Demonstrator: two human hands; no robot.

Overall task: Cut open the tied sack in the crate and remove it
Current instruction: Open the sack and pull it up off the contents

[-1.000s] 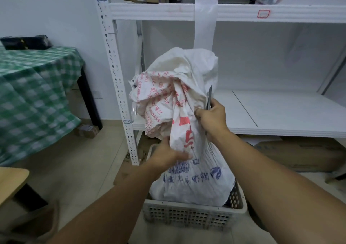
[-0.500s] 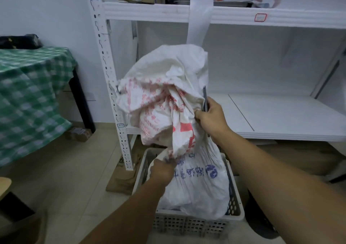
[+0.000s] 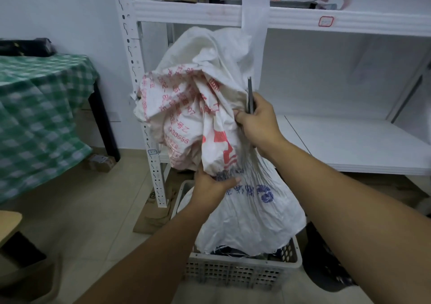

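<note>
A white woven sack (image 3: 245, 217) with red and blue print hangs bunched above a grey perforated crate (image 3: 242, 272) on the floor. Its frayed lower edge is level with the crate's rim, and dark contents show beneath it. My left hand (image 3: 213, 186) grips the sack at its blue print, mid-height. Higher up, my right hand (image 3: 258, 123) pinches the sack's right side while also holding closed scissors (image 3: 250, 94) with the blades pointing up.
White metal shelving (image 3: 303, 19) stands right behind the crate, with its post (image 3: 140, 94) at the left. A green checked tablecloth (image 3: 35, 117) covers a table on the left. Flattened cardboard (image 3: 151, 212) lies on the tiled floor. A dark item (image 3: 326, 264) sits right of the crate.
The sack has been pulled higher, so its bottom edge has risen from inside the crate to rim level. My left hand regripped lower, then came up with the sack.
</note>
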